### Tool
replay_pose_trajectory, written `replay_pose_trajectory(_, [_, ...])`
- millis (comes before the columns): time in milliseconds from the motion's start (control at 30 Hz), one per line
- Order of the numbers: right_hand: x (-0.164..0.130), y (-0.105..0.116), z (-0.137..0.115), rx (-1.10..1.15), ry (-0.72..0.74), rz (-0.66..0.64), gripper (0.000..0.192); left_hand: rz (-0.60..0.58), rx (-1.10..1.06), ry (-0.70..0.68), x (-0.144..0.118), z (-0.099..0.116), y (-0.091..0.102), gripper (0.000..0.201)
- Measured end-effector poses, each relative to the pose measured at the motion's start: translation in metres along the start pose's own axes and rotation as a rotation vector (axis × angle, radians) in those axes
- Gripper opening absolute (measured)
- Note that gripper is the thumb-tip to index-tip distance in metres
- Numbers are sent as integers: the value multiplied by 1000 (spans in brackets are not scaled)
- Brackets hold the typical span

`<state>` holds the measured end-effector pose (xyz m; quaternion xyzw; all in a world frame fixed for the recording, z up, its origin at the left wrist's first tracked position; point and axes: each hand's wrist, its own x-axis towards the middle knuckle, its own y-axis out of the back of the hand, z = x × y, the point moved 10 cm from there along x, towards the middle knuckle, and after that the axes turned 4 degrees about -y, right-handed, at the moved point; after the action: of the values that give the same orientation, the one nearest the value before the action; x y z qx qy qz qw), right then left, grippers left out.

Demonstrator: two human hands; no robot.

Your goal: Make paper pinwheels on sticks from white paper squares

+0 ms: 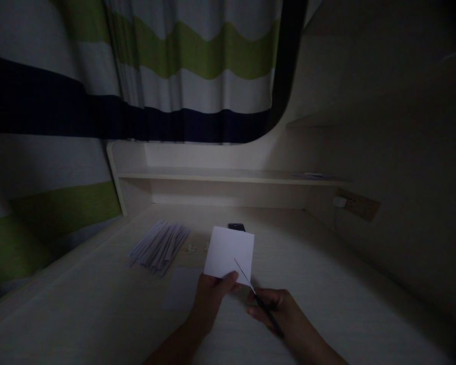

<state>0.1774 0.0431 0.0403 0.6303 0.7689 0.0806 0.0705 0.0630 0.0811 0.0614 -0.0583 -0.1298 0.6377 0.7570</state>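
Note:
My left hand [217,291] pinches a white sheet of paper [231,251] by its lower edge, thumb on top. The sheet is held up above the table. In my right hand [275,306] is a pair of scissors [264,305] with dark handles. One thin blade shows across the lower right part of the sheet, pointing up and left; the other blade is not visible. Beneath and left of my left hand, another pale sheet [180,289] lies flat on the table.
A heap of narrow white paper strips [161,247] lies on the table at left. Small pale pieces [190,249] are beside it. Behind the held sheet is a dark phone [236,226]. A shelf [228,175] spans the back; a white plug [339,202] sits in the right wall's socket.

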Motion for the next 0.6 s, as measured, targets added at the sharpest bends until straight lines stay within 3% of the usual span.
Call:
replay_pose_trajectory(133, [0, 0, -1, 2, -11, 7, 33, 63, -54, -14, 2, -2, 8, 38])
replay_pose_trajectory(367, [2, -3, 8, 41, -53, -8, 30, 133, 50, 9, 3, -9, 20, 36])
replay_pose_trajectory(600, [4, -5, 22, 79, -110, -2, 35, 193, -157, -66, 7, -4, 24, 24])
